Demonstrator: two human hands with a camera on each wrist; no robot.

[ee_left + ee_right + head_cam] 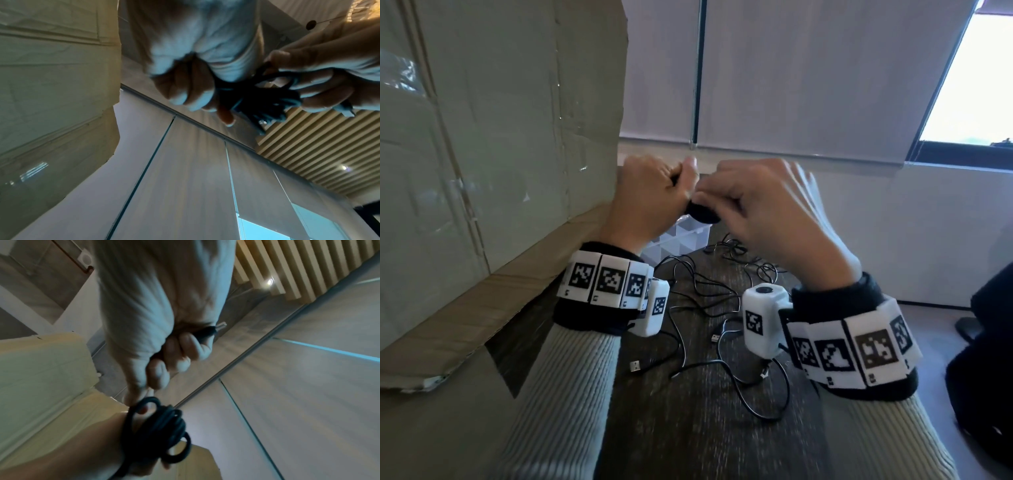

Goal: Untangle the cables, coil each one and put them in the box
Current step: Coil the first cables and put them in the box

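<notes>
My left hand point(650, 192): raised above the far part of the table point(688, 428), fingers curled round the coiled cable point(702, 213), just left of my right hand.
My right hand point(767, 212): touching the same coil from the right, its plug end held in my curled fingers point(185, 345).
Coiled cable: between my two hands, above the compartment box.
Compartment box point(688, 236): on the table, far side, below my hands.
Loose cables point(709, 308): spread on the table near of the box, between my wrists.
Cardboard sheet point(482, 137): standing along the left, its lower flap resting on the table's left edge.
</notes>
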